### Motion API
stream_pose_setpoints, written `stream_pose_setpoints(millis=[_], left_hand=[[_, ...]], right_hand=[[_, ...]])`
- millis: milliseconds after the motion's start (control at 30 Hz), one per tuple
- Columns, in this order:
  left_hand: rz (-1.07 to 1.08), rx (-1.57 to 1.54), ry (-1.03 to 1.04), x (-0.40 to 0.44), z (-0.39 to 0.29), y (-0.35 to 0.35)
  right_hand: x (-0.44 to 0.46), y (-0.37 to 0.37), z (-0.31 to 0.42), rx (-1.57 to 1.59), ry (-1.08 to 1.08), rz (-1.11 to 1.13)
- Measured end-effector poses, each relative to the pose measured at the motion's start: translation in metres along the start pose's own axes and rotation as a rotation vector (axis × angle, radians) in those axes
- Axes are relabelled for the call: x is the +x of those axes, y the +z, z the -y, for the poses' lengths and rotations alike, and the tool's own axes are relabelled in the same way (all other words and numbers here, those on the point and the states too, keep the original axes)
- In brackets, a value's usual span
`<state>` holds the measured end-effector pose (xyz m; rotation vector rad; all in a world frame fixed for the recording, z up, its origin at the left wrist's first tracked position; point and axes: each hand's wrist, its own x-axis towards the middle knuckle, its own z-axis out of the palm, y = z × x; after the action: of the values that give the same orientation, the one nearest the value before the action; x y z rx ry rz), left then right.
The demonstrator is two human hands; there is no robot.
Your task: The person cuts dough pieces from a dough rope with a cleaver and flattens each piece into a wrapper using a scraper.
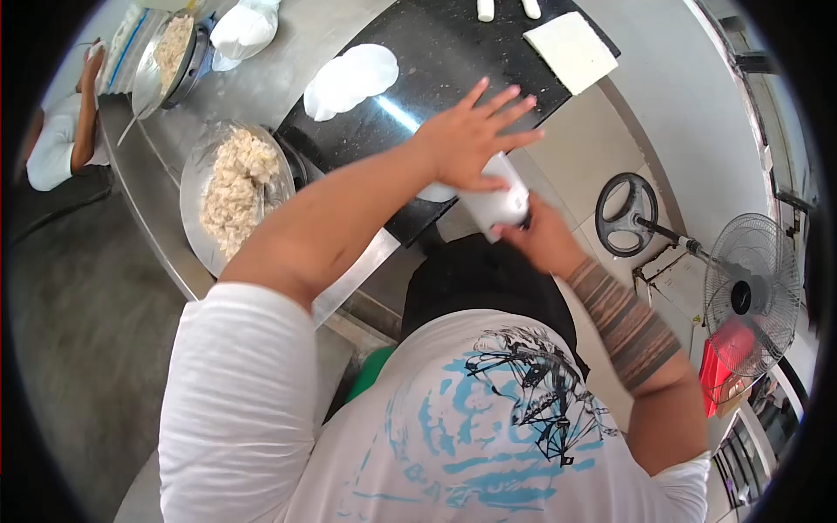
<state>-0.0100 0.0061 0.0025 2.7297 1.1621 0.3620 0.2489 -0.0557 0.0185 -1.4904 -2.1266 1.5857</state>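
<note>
My right hand (545, 235) grips the lower end of a white, box-like object (499, 202) with a small dark mark, held at the near edge of the black countertop (436, 65). Above it is my left hand (471, 139), fingers spread, its thumb lying against the object. Thin white round pieces (353, 80) overlap on the counter beyond my left forearm. Part of another pale round piece (438, 192) shows beneath my left wrist. Farther off lie a white square slab (572, 52) and two short white rolls (486, 10), cut off by the frame edge.
A large bowl (190, 196) of pale, chunky mixture stands on the left. Behind it are another bowl (185, 65) and a white plastic bag (247, 30). A person's arm (85, 122) shows at the far left. On the right stand a black wheel (626, 214) and a fan (751, 296).
</note>
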Motion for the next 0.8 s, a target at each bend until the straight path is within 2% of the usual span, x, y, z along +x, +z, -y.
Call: stream_pose_setpoints(millis=[33,133,200,300,367,400,533,633,667,733,800], left_hand=[[-0.015,0.037,-0.027,0.003,0.004,-0.001],[-0.087,0.164,-0.116,0.022,0.043,-0.01],[-0.141,0.142,-0.109,0.015,0.052,-0.021],[-0.082,0.072,-0.065,-0.014,0.046,-0.027],[0.027,-0.005,-0.068,-0.045,0.021,-0.011],[0.054,-0.063,-0.054,-0.048,0.005,-0.005],[-0.007,0.0,-0.038,0.007,0.006,0.0],[-0.166,0.222,-0.076,0.031,0.036,0.0],[-0.204,0.169,-0.135,0.031,0.04,-0.003],[-0.287,0.064,-0.241,0.029,0.05,-0.011],[-0.454,0.032,-0.501,0.023,0.052,-0.009]], right_hand=[[0.017,-0.01,-0.013,-0.008,-0.036,0.008],[0.055,-0.054,0.024,-0.197,-0.039,0.059],[0.071,-0.063,0.046,-0.318,-0.024,0.069],[0.042,-0.025,0.047,0.007,-0.053,0.093],[0.014,0.025,0.007,-0.024,-0.16,0.044],[-0.004,0.033,0.013,0.091,-0.063,0.075],[0.007,-0.011,0.0,0.034,0.031,0.035],[0.055,-0.045,-0.011,-0.156,-0.142,0.01],[0.064,-0.061,0.003,-0.213,-0.211,-0.004],[0.068,-0.077,0.024,-0.272,-0.168,-0.017],[0.06,-0.07,0.018,-0.355,-0.167,-0.105]])
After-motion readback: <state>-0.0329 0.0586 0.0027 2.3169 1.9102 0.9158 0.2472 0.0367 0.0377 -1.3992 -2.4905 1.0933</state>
